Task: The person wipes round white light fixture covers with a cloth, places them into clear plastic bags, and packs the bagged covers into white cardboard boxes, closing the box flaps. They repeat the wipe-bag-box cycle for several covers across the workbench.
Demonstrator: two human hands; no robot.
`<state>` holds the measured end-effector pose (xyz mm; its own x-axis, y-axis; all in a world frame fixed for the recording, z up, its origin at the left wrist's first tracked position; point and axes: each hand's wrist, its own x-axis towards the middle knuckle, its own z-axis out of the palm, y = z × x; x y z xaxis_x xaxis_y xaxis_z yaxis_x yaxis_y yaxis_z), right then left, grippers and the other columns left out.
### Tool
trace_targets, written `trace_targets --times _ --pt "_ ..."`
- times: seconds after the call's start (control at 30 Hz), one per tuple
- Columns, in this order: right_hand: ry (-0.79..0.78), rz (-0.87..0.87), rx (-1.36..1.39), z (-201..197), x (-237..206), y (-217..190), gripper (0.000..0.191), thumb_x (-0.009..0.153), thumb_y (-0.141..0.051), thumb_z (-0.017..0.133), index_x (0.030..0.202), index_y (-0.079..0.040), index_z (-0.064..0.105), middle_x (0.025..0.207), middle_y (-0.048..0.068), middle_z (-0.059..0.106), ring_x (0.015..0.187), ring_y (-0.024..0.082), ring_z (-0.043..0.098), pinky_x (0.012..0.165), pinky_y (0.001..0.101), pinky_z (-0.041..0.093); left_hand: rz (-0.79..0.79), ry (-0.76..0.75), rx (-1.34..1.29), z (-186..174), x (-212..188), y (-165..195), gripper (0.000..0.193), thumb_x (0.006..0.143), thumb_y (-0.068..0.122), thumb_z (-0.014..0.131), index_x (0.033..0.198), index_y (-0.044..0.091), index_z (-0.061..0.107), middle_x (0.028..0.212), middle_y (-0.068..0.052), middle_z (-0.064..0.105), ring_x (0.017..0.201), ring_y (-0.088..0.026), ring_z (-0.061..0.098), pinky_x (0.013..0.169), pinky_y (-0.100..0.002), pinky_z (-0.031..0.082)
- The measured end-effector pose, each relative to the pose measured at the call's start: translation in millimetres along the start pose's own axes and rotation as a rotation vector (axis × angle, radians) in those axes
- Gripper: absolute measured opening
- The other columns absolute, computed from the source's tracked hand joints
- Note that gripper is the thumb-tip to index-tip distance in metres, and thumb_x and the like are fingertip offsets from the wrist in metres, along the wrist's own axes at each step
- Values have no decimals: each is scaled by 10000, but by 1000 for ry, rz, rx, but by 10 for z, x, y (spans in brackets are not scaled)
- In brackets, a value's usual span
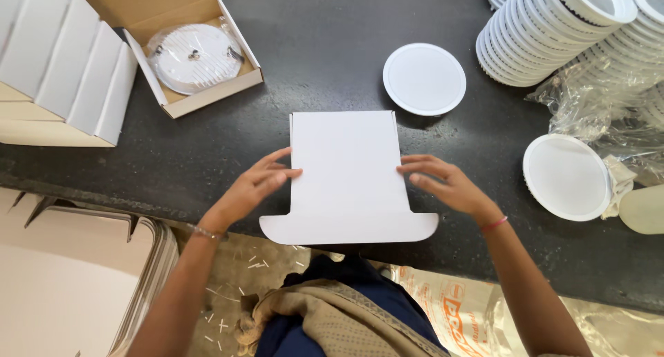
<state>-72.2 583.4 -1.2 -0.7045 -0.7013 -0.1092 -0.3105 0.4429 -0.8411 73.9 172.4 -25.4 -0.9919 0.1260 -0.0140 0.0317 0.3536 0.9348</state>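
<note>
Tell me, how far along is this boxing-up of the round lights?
Done: one light sits in an open box, beside a row of folded boxes. In hand: left hand and right hand hold a flat box blank, still unfolded. Left: loose lights and a stack.

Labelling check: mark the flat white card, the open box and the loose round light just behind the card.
flat white card (348, 174), head view, middle of its face
open box (185, 104), head view, front wall
round light (424, 78), head view, centre of disc
</note>
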Motion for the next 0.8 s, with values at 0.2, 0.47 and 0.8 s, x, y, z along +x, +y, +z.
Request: trace_targets --times 0.2,0.47,0.8 --pt "-52 30 -427 370 -291 3 1124 613 -454 914 1583 -249 385 1638 99 373 1480 365 350 1107 500 337 57 -30 504 324 -295 8 989 646 500 889 1502 232 472 1561 -176 369 1330 -369 472 1068 -476 434" --pt "180 24 184 606 -332 -69 874 775 -220 823 1569 -204 459 1474 113 625 1218 236 696 921 342 614 277 225 257 463 -329 26 935 736 141 907 1566 224 486 1457 -95 646 1159 -255 758 918 -329 606" --pt "584 -52 -13 -519 1090 -822 660 932 -381 783 1478 -132 510 1221 157 660 981 226 662 855 404 575 429 583 140 -804 1146 693 810 865 353 908 1477 98 443 1383 -96 576 1192 -196 643 941 -326 564"
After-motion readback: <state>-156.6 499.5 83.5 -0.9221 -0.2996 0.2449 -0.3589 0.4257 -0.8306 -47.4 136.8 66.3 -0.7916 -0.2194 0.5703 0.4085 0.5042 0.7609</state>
